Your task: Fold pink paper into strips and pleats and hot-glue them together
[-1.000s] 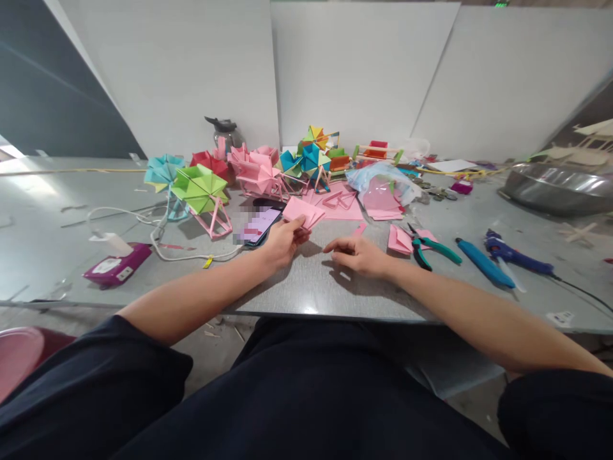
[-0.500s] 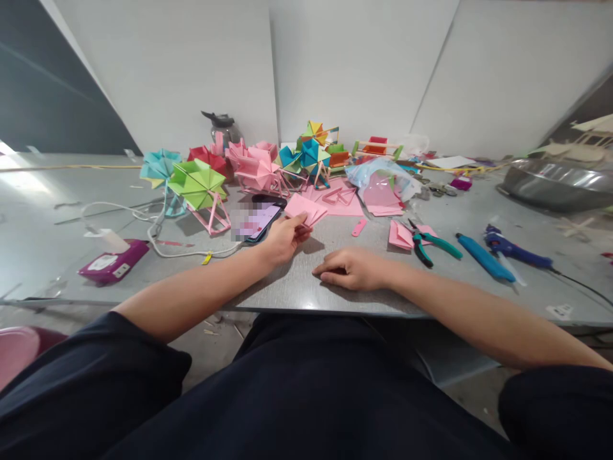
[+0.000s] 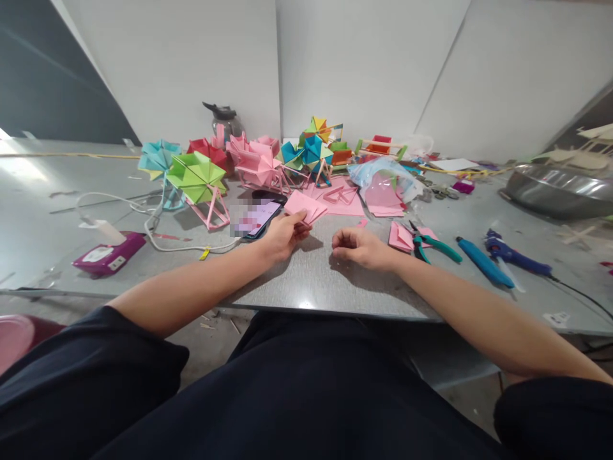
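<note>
My left hand (image 3: 287,235) is closed on a piece of folded pink paper (image 3: 306,207), pinched by its near edge with the thumb on top. The sheet sits beside a phone (image 3: 258,218) with a lit, partly blurred screen. My right hand (image 3: 361,248) is just above the table, fingers curled in toward the thumb, and I see nothing in them. Behind it a small pink strip (image 3: 363,223) is mostly covered by the hand. Right of that hand lie more folded pink pieces (image 3: 400,236), with green-handled pliers (image 3: 438,248) resting against them.
Paper pinwheel-like models (image 3: 196,176) line the back, beside pink sheets (image 3: 348,203) and a plastic bag (image 3: 385,182). A blue tool (image 3: 484,262), a glue gun (image 3: 517,252) and a metal bowl (image 3: 550,188) are at right. A purple power block (image 3: 109,254) with a white cable is at left.
My right hand has lifted a little and shifted right and away from me, its fingers curling in, and now covers part of the pink strip. My left hand keeps hold of the folded paper.
</note>
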The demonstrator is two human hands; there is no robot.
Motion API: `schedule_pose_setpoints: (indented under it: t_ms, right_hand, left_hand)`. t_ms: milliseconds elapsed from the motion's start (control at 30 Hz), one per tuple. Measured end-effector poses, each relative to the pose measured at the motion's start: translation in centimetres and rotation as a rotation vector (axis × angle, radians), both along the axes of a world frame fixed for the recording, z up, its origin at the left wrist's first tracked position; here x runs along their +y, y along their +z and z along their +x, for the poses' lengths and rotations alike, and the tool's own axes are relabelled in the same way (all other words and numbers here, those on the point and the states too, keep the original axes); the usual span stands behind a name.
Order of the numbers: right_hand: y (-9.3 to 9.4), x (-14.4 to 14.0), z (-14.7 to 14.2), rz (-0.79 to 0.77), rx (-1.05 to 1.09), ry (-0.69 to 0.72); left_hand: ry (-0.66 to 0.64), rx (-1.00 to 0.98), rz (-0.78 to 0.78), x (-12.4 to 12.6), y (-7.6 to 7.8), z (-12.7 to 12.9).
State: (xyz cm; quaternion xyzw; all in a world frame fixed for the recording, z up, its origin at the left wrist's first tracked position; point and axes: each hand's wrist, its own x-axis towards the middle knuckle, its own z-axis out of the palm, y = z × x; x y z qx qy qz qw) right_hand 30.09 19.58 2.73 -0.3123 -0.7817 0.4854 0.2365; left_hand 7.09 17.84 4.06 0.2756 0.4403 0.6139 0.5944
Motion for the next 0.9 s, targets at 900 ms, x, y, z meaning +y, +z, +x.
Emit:
schedule_pose_setpoints:
  t_ms: [900]
  right_hand:
    - [-0.3,0.9,0.1,0.225,0.084,-0.145]
  left_hand:
    - [-0.183,0.067,0.099,-0.6,0.0,0.1]
